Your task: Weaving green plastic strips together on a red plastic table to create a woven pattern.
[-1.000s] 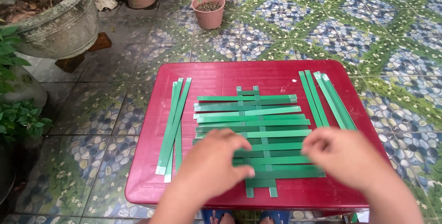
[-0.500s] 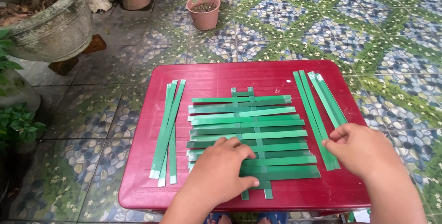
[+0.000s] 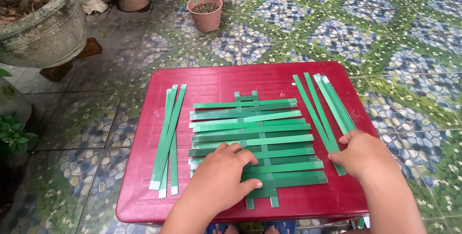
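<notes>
At the upper left of the frame a big weathered stone planter (image 3: 41, 24) holds dark soil and dead leaves, and further along the top edge three terracotta pots sit on the pebble-patterned floor; the nearest small pot (image 3: 206, 13) has soil and a tiny sprout in it.

On the red worktop (image 3: 216, 77), a bundle of loose green strips (image 3: 168, 137) lies at its left side, well apart from either hand. Next comes the left hand (image 3: 222, 178), palm down and fingers spread in a wide, flat grip, pressing on the lower left part of the woven green mat (image 3: 255, 140) in the middle of the worktop. The mat is made of horizontal strips crossed by two vertical ones, and most of it lies just above and to the right of that hand.

The right hand (image 3: 365, 154) rests at the lower right, its fingers curled on the lower end of a second bundle of green strips (image 3: 323, 111) that slants up toward the worktop's far edge; whether it pinches a strip I cannot tell.
</notes>
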